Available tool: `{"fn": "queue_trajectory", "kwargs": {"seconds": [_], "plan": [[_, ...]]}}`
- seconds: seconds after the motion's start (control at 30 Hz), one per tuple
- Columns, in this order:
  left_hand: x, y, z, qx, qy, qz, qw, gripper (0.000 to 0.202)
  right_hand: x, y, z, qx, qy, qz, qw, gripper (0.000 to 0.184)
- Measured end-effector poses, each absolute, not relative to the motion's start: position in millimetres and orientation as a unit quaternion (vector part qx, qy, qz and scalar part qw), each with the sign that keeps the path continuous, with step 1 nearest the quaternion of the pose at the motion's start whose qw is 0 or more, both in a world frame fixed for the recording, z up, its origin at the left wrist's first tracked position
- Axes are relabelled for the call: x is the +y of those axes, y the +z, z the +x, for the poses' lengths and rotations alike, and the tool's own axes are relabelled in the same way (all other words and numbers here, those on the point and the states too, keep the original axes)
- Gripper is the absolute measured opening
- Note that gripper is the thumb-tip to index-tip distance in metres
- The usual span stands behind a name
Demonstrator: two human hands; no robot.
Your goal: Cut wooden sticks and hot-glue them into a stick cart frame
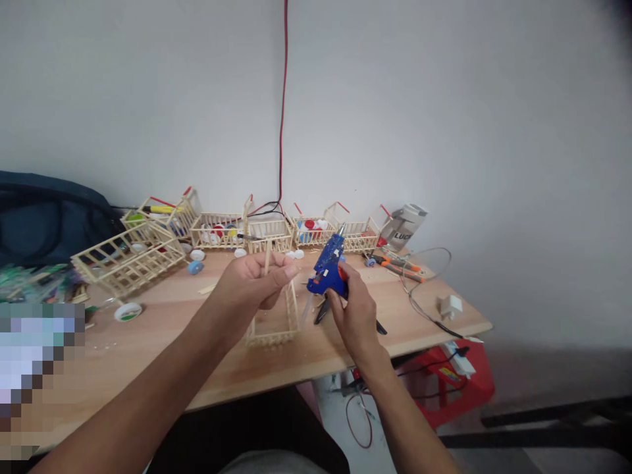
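Note:
My left hand [254, 280] is closed, pinching a thin wooden stick [268, 255] that points upward. In my right hand [356, 313] is a blue hot glue gun [328, 266], its metal nozzle tilted up toward the wall and a clear glue stick hanging from its rear. The gun is held just right of my left hand, with a gap between them. Below my left hand, a small wooden stick frame [276, 338] rests on the table, partly hidden by that hand.
Several wooden-stick carts [217, 234] line the wall, some holding bottle caps. A larger stick basket [131, 260] stands at left, near a white cap [128, 312]. Orange-handled pliers [399, 266], a looped cable [412, 296] and a white adapter [450, 306] lie at right. A red stool [459, 388] stands below.

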State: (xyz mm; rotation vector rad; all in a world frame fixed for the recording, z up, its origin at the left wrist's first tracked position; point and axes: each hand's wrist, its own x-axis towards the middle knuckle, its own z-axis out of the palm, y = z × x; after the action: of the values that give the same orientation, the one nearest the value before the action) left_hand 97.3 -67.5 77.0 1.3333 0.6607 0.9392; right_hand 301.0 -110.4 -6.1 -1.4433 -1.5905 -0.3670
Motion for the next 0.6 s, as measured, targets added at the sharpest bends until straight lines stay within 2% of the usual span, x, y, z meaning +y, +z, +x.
{"fn": "queue_trajectory", "kwargs": {"seconds": [0.17,0.3,0.4,0.6], "plan": [[-62,73,102,0.376,0.414,0.689,0.461,0.029,-111,-6,298,-0.654,-0.155,-0.58,0.46,0.042],[-68,65,116,0.392,0.406,0.742,0.363,0.019,-111,-7,293,-0.662,-0.159,-0.575,0.455,0.042],[-73,61,121,0.405,0.43,0.735,0.333,0.017,-110,-9,291,-0.663,-0.165,-0.574,0.45,0.042],[-78,69,115,0.396,0.464,0.709,0.354,0.02,-110,-11,295,-0.655,-0.153,-0.584,0.455,0.042]]}}
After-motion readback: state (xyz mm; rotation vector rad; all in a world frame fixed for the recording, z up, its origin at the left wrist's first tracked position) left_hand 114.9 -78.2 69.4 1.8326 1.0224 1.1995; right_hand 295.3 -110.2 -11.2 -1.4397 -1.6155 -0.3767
